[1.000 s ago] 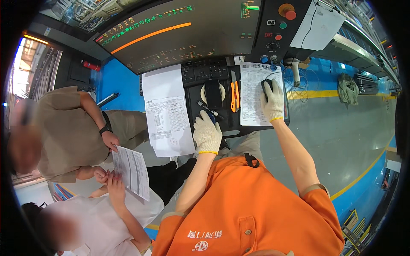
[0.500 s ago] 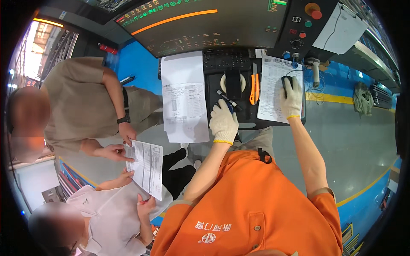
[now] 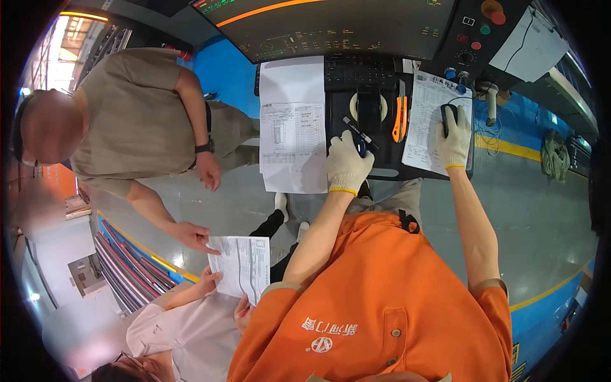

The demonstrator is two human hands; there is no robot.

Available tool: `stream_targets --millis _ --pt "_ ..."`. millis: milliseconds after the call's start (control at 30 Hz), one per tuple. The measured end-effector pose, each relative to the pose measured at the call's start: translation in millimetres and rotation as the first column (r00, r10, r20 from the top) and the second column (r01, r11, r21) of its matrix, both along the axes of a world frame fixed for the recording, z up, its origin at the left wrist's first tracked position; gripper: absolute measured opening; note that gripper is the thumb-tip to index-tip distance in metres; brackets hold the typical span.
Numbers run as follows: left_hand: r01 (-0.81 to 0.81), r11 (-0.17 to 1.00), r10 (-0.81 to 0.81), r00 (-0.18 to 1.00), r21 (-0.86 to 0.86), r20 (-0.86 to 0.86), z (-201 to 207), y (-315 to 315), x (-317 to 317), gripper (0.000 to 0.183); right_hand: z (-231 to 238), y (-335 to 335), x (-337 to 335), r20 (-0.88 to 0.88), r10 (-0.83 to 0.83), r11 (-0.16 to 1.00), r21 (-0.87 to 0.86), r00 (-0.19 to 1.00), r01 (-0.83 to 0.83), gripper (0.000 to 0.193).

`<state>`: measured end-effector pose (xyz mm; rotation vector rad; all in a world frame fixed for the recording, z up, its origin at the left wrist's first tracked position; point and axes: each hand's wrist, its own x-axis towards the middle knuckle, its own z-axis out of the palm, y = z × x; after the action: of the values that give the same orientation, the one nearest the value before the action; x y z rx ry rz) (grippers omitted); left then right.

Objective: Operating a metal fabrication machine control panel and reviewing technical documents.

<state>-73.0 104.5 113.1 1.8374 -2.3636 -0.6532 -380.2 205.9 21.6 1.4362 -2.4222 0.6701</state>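
White knitted gloves with yellow cuffs cover both my hands. My right hand (image 3: 453,145) rests over a black computer mouse (image 3: 449,111), its fingers along the sides. The mouse sits on a printed sheet (image 3: 425,130) at the right of the black desk. My left hand (image 3: 349,165) is closed at the desk's front, around a small dark blue thing (image 3: 361,149) mostly hidden by the glove. Just beyond its fingers a black marker pen (image 3: 356,129) lies slanted. Farther back are a cream tape roll (image 3: 384,108) with a black object across it, and an orange utility knife (image 3: 400,120).
Long printed sheets (image 3: 293,149) hang over the desk's front left, beside a black keyboard (image 3: 359,73). Behind stand a monitor (image 3: 337,32) and a button panel (image 3: 474,38). A handheld scanner (image 3: 491,105) is at right. Two people at left share a paper (image 3: 245,261).
The desk sits higher and farther right in view. The standing person has taken one hand off the shared paper, which now lies lower and farther right. My hands keep their places on the desk.
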Motion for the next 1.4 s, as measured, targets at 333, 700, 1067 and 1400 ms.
stream_targets --millis 333,700,1067,1400 --pt "-0.372 0.913 0.404 0.878 0.167 -0.258 55.5 -46.0 26.1 0.058 1.2 -0.3 -0.3 -0.003 -0.02 1.0 0.011 1.0 0.02 0.06" --pt "-0.466 0.884 0.46 0.866 0.016 -0.196 -10.3 -93.0 48.4 0.074 0.1 -1.5 -2.0 -0.002 -0.028 1.0 -0.01 1.0 0.028 0.059" --pt "-0.239 0.956 0.247 0.969 -0.169 0.026 23.1 -49.1 31.4 0.068 -6.6 2.3 -1.7 -0.019 -0.032 0.999 -0.007 0.999 0.032 0.061" --pt "-0.051 0.992 0.039 0.993 0.112 0.108 -31.9 -31.0 10.5 0.051 -2.7 -0.7 2.4 -0.026 -0.016 0.999 -0.037 1.0 0.015 0.059"
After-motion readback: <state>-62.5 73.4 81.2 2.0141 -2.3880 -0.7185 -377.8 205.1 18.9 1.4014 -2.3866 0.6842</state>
